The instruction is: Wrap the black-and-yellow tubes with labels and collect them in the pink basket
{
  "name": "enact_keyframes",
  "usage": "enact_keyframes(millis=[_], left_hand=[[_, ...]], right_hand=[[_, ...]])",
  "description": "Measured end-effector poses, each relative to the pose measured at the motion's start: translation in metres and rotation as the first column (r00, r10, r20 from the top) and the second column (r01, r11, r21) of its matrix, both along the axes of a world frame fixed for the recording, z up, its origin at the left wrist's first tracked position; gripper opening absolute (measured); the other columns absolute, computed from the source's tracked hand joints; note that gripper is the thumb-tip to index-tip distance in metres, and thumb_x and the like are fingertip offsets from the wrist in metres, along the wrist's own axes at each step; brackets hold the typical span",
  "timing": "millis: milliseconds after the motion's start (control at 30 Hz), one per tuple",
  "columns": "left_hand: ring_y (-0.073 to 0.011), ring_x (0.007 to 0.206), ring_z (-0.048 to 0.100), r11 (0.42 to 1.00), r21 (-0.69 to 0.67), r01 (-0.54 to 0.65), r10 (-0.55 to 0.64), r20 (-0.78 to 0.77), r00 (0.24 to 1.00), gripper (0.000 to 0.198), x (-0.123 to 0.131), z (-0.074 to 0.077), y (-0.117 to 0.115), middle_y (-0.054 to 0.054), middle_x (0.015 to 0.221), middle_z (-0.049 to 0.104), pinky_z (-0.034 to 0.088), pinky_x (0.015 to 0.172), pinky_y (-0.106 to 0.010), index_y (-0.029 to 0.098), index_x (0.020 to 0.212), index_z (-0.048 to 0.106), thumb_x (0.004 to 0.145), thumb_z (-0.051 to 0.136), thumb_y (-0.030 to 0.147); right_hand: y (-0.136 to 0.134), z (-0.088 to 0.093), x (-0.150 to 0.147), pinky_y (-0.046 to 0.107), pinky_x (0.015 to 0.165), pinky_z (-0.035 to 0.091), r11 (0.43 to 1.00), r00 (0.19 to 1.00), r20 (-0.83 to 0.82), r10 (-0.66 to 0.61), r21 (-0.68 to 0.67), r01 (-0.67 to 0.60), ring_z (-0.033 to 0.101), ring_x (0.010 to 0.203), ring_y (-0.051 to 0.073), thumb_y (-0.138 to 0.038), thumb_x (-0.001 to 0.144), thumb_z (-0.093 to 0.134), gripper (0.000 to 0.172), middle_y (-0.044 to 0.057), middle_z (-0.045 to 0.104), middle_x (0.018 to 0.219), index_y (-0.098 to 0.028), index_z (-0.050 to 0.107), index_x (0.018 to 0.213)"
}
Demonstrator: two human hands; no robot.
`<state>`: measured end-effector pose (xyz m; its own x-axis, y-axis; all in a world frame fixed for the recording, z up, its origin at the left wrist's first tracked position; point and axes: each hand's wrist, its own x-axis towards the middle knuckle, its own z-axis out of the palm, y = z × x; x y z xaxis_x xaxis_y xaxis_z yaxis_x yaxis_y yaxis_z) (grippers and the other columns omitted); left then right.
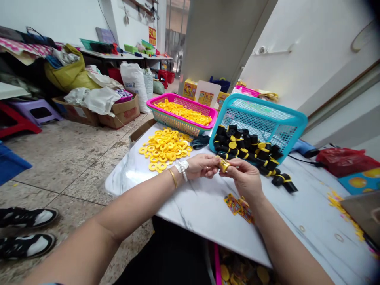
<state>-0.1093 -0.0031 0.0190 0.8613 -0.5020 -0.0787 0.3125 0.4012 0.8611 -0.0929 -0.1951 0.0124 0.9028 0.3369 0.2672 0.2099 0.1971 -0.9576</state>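
Between my two hands, above the white marbled table point(190, 202), is a small yellow printed piece point(223, 164), seemingly a rolled card. My left hand point(203, 165) pinches its left end, and my right hand point(245, 174) grips its right end. Below my right hand lie several colourful printed cards point(237, 206), partly covered by the wrist. Left of my hands spreads a pile of flat yellow rings point(166, 146). Behind them, black cylindrical pieces with yellow bands point(246, 144) spill out of a tilted blue basket point(292, 122).
A pink-rimmed basket point(152, 103) of yellow parts stands at the table's back left, beside a dark cloth point(200, 141). A red plastic bag point(346, 161) lies at right. Below the table edge, a pink-edged container point(217, 263) holds more pieces. Another person's shoes point(29, 217) show at left.
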Motion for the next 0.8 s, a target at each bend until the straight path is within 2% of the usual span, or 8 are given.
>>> enact_keyframes(millis=[233,333,467,567,633,700,767,800], left_hand=[[-0.0017,0.044,0.038,0.989,0.057,-0.140,0.144,-0.083,0.986,0.059,0.001,-0.003,-0.006,0.001,0.058,0.054,0.028,0.044,-0.016,0.011,0.072,0.061,0.057,0.082,0.064],[-0.0015,0.044,0.040,0.993,0.013,-0.117,0.118,-0.106,0.987,0.057,0.001,-0.004,-0.007,0.002,0.057,0.055,0.029,0.045,-0.015,0.010,0.076,0.062,0.058,0.084,0.060],[-0.0015,0.040,0.037,0.995,0.049,-0.086,0.091,-0.105,0.990,0.058,-0.001,-0.003,-0.007,0.003,0.052,0.051,0.025,0.042,-0.015,0.010,0.076,0.062,0.062,0.080,0.063],[-0.0026,0.038,0.039,0.997,0.073,-0.011,0.015,-0.064,0.998,0.061,-0.005,-0.001,-0.006,0.002,0.053,0.054,0.025,0.040,-0.016,0.011,0.078,0.062,0.067,0.071,0.070],[-0.0041,0.038,0.043,0.993,0.094,0.068,-0.065,-0.025,0.998,0.065,-0.006,0.002,-0.006,-0.001,0.057,0.060,0.027,0.040,-0.017,0.011,0.085,0.063,0.071,0.064,0.075],[-0.0060,0.039,0.046,0.986,0.151,0.071,-0.070,-0.011,0.997,0.066,-0.006,0.004,-0.004,-0.003,0.059,0.063,0.030,0.040,-0.018,0.012,0.095,0.063,0.073,0.063,0.074],[-0.0068,0.039,0.048,0.974,0.227,-0.011,0.011,0.000,1.000,0.063,-0.003,0.005,-0.004,-0.002,0.059,0.064,0.032,0.041,-0.018,0.013,0.101,0.061,0.074,0.067,0.070],[-0.0066,0.040,0.047,0.960,0.273,-0.060,0.058,0.014,0.998,0.060,-0.001,0.004,-0.003,-0.002,0.059,0.064,0.031,0.042,-0.018,0.014,0.100,0.060,0.074,0.068,0.068]], right_hand=[[0.005,0.004,-0.007,0.038,0.071,0.067,0.996,0.986,0.166,-0.017,-0.083,0.032,0.071,0.078,0.016,-0.026,0.074,0.082,0.015,0.002,0.061,0.104,-0.026,0.079,0.089],[0.005,0.003,-0.007,0.040,0.068,0.068,0.997,0.982,0.177,-0.061,-0.041,0.069,0.070,0.079,0.017,-0.028,0.075,0.081,0.008,0.002,0.061,0.098,-0.025,0.079,0.082],[0.006,0.005,-0.003,0.040,0.070,0.068,0.991,0.995,0.103,-0.013,-0.128,0.026,0.071,0.077,0.017,-0.031,0.075,0.081,0.022,0.003,0.064,0.109,-0.027,0.078,0.097],[0.006,0.018,-0.010,0.039,0.069,0.067,0.986,0.994,0.105,0.027,-0.166,-0.009,0.071,0.080,0.019,-0.033,0.072,0.084,0.025,0.005,0.064,0.111,-0.025,0.079,0.095],[0.000,0.030,-0.027,0.039,0.067,0.066,0.985,0.991,0.135,0.021,-0.174,0.003,0.071,0.083,0.021,-0.033,0.071,0.084,0.020,0.006,0.064,0.111,-0.025,0.080,0.088],[-0.014,0.041,-0.056,0.039,0.069,0.065,0.970,0.982,0.183,0.037,-0.243,0.009,0.071,0.086,0.022,-0.031,0.073,0.083,0.015,0.007,0.066,0.108,-0.027,0.080,0.087],[-0.034,0.047,-0.096,0.040,0.077,0.063,0.913,0.965,0.226,0.130,-0.408,-0.027,0.070,0.089,0.023,-0.029,0.076,0.080,0.009,0.007,0.069,0.102,-0.029,0.080,0.085],[-0.045,0.047,-0.117,0.039,0.080,0.062,0.858,0.954,0.217,0.205,-0.510,-0.068,0.071,0.090,0.023,-0.027,0.078,0.079,0.007,0.007,0.070,0.099,-0.029,0.080,0.085]])
